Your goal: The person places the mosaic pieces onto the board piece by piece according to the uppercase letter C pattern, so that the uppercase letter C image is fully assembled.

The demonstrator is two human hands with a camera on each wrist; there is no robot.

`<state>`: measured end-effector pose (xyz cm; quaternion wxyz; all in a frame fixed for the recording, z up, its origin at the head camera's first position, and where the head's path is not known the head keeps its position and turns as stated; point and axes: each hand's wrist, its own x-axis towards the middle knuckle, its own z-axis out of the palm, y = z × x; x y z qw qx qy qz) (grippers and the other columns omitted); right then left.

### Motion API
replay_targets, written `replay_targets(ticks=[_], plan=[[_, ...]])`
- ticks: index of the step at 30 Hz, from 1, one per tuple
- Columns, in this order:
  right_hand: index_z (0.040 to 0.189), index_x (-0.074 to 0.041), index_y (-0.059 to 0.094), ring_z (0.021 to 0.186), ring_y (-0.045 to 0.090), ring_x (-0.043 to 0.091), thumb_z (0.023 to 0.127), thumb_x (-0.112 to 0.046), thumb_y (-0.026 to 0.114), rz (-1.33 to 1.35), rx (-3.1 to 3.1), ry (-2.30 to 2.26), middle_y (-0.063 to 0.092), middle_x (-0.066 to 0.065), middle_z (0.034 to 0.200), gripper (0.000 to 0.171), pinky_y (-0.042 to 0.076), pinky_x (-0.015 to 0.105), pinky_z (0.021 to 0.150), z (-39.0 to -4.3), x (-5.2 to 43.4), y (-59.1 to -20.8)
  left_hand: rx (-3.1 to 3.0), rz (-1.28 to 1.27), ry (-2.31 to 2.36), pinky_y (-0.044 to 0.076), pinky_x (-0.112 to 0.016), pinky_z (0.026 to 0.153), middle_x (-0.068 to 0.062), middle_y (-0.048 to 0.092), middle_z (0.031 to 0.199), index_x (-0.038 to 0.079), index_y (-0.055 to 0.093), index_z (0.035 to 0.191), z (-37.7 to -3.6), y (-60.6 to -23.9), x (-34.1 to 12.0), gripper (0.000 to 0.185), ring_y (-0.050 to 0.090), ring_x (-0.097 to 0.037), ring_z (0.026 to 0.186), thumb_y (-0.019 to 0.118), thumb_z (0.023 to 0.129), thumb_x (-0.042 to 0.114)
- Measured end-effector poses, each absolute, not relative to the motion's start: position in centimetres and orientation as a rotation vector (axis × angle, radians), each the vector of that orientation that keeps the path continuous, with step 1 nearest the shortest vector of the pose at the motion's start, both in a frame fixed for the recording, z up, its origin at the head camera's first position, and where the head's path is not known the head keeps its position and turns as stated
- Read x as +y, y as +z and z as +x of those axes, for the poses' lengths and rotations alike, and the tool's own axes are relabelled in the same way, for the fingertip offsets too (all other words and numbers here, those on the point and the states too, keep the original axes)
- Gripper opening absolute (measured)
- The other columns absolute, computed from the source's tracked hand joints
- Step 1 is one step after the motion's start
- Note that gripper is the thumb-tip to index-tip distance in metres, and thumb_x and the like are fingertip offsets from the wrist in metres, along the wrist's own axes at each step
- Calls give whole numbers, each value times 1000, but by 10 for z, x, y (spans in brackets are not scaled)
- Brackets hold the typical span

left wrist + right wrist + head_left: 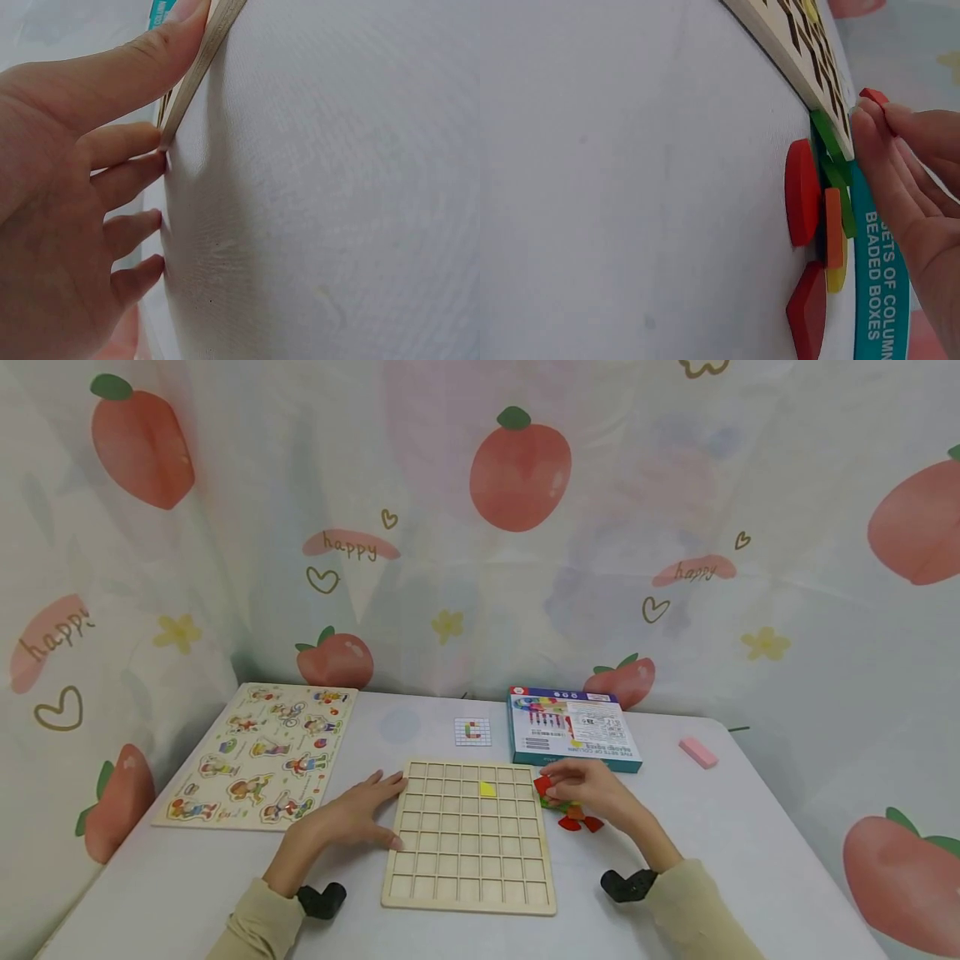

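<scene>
A wooden grid board (469,867) lies flat in front of me, with one yellow quarter-round piece (487,790) in a cell of its second row. My left hand (352,817) rests at the board's left edge, fingers spread and relaxed, thumb and fingertips touching the rim. My right hand (591,789) is beside the upper right edge and pinches a red block (543,786) between thumb and fingers, raised above the table in the right wrist view. Under that hand lies a small heap of loose blocks: red pieces (802,193), an orange one (833,227), green ones (838,174) and a yellow one.
Behind the board lie a small pattern card (472,732) and a blue-and-white box (576,731). A wooden picture puzzle (258,752) lies at the left, and a pink block (698,752) at the right. A printed curtain hangs behind the table.
</scene>
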<state>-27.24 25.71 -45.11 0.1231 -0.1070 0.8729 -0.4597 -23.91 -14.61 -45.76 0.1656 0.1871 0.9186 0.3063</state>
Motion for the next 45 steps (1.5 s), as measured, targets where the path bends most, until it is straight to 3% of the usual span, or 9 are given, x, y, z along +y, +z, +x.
replay_targets(ticks=[4, 11, 17, 30, 45], plan=[[129, -3, 69, 96, 70, 19, 96, -16, 73, -332, 2542, -1337, 76, 9, 109, 36, 60, 26, 83, -276, 247, -452, 2624, 503, 868, 17, -62, 127, -10, 31, 169, 7, 40, 158, -240, -462, -147, 95, 12, -40, 159, 88, 79, 29], [131, 1, 67, 90, 73, 20, 95, -16, 73, -394, 2473, -1347, 76, 9, 104, 40, 56, 20, 87, -282, 232, -453, 2620, 539, 861, 18, -65, 125, -13, 32, 168, 6, 41, 158, -242, -463, -147, 97, 14, -44, 158, 89, 78, 33], [130, 4, 67, 87, 77, 23, 95, -12, 73, -453, 2411, -1376, 77, 12, 101, 39, 60, 24, 88, -288, 216, -455, 2640, 530, 859, 17, -61, 127, -9, 31, 169, 8, 40, 158, -245, -471, -148, 97, 12, -40, 159, 89, 78, 32], [120, 0, 74, 81, 71, 15, 92, -15, 78, -498, 2501, -1291, 76, 7, 97, 32, 58, 22, 77, -295, 187, -456, 2638, 559, 877, 17, -64, 126, -11, 32, 168, 7, 41, 158, -243, -467, -148, 97, 13, -43, 158, 89, 78, 34], [111, -7, 78, 87, 65, 13, 88, -17, 81, -510, 2604, -1176, 76, 4, 101, 26, 55, 26, 78, -298, 164, -457, 2616, 571, 862, 17, -65, 126, -15, 31, 168, 3, 39, 158, -240, -458, -147, 96, 13, -45, 158, 88, 79, 32]])
